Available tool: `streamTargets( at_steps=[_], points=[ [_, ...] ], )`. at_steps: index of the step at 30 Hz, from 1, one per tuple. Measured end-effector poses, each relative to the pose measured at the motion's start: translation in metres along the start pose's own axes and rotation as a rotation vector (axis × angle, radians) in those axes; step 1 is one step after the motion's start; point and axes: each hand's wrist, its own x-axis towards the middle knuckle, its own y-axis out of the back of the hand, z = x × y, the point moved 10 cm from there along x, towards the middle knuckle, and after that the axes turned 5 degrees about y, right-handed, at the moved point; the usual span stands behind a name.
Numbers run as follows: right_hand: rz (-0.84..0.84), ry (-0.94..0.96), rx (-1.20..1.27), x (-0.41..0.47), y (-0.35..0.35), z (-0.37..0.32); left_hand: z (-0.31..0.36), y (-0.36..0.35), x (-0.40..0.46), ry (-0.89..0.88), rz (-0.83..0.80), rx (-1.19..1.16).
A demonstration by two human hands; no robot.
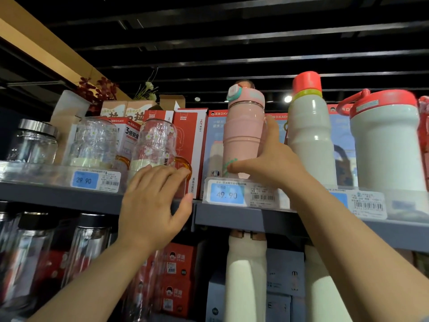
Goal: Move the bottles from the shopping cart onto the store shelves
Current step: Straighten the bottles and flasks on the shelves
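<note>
The right hand (270, 159) grips the pink bottle (243, 133) low on its body, thumb across the front near the base and fingers curled round the far side. The bottle stands upright at the front edge of the top shelf (250, 217), just above the 49.90 price tag (226, 194) and between a red carton (190, 147) and a white bottle with a red cap (310, 135). The left hand (153, 205) is spread, holding nothing, its fingertips against the orange handle of a flowered glass mug (160, 145) at the shelf edge.

This looks like the placing step: the bottle seems to be seated or nearly so, though its base is hidden behind the tag holder. The next move probably calls for nudging it back from the edge, keeping clear of the white bottle, then letting go without tipping it.

Readable writing: "D.KAOI" on the blue boxes (214, 140) behind, "29.90" on the left price tag (84, 180), "600" in the small print above 49.90. Other print is too blurred to read.
</note>
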Motion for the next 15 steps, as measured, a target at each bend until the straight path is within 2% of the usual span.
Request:
streamTargets(
  at_steps=[4,9,15],
  points=[
    [-0.039,-0.038,0.048,-0.0019,-0.0004,0.0013,0.0005,-0.0004,0.0,0.008,-0.006,0.012],
    [-0.017,-0.058,-0.155,-0.0002,-0.0084,0.002,0.0002,-0.0002,-0.0001,0.008,0.0,0.006],
    [-0.031,-0.058,0.042,0.0016,-0.0025,0.0075,0.0008,-0.0005,0.0002,0.008,0.004,0.01]
  ],
)
